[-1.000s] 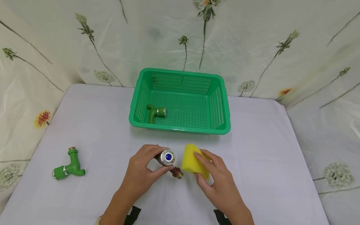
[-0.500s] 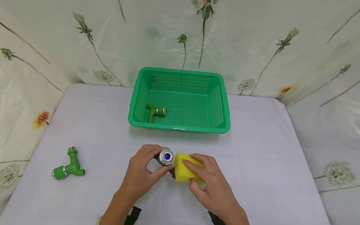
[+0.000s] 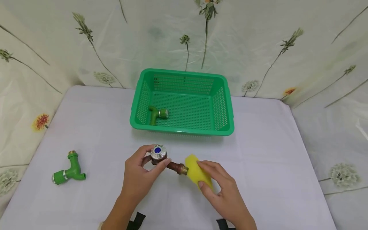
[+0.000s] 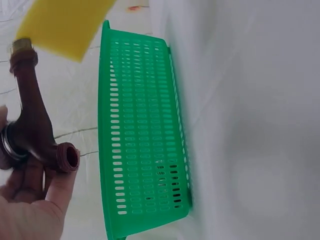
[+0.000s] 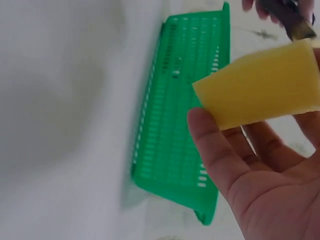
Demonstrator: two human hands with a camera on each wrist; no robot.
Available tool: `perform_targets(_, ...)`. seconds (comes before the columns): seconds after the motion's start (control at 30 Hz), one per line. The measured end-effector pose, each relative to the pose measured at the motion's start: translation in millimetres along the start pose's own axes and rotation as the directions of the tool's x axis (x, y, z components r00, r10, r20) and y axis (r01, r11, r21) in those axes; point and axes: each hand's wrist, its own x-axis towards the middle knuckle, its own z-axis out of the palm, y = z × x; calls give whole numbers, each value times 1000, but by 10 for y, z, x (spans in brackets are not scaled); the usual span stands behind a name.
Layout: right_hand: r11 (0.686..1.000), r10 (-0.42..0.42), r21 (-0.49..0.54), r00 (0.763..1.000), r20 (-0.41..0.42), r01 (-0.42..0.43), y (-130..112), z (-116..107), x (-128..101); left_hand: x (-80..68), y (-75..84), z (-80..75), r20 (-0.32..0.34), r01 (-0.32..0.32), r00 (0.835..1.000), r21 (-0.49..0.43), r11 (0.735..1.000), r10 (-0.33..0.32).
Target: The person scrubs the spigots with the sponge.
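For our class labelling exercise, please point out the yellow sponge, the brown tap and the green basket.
Yellow sponge (image 5: 262, 86): right wrist view, on the middle of its broad side.
Brown tap (image 4: 35, 109): left wrist view, on the pipe between threaded end and knob.
Green basket (image 3: 182, 130): head view, on the near rim.

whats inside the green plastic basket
One green tap with silver trim lies in the green perforated plastic basket, toward its near left corner. The near rim covers that side's inner wall, so anything low against it is hidden.
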Motion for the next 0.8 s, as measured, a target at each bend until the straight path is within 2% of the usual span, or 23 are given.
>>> perform_targets(0.1, 996, 61, 65, 998, -13, -60, -12, 101, 24, 7, 58, 0, -57, 136, 988, -148, 980, -146)
perform_targets(0.2, 989, 86, 121, 996, -22, -83, -52, 256, 35, 24, 109, 1, -77, 218, 968, -219, 951, -240)
perform_targets(0.3, 985, 33, 169, 999, -36, -26, -126, 421, 53, 41, 123, 10, -73, 260, 955, -264, 929, -288)
perform_targets(0.4, 979, 5, 203, 998, -63, 7, -202, 520, 77, 50, 112, 19, -69, 267, 952, -286, 920, -298)
perform_targets(0.5, 972, 17, 235, 995, -98, 6, -234, 526, 103, 59, 97, 19, -57, 283, 949, -280, 917, -311)
perform_targets(0.57, 961, 39, 275, 992, -119, -5, -239, 489, 125, 65, 97, 20, -32, 319, 941, -261, 911, -338)
perform_targets(0.7, 942, 66, 337, 983, -170, -5, -226, 400, 187, 64, 99, 23, 13, 425, 903, -174, 888, -429)
perform_targets(0.8, 936, 72, 352, 975, -209, 6, -231, 358, 226, 56, 98, 31, 58, 473, 881, -139, 870, -469)
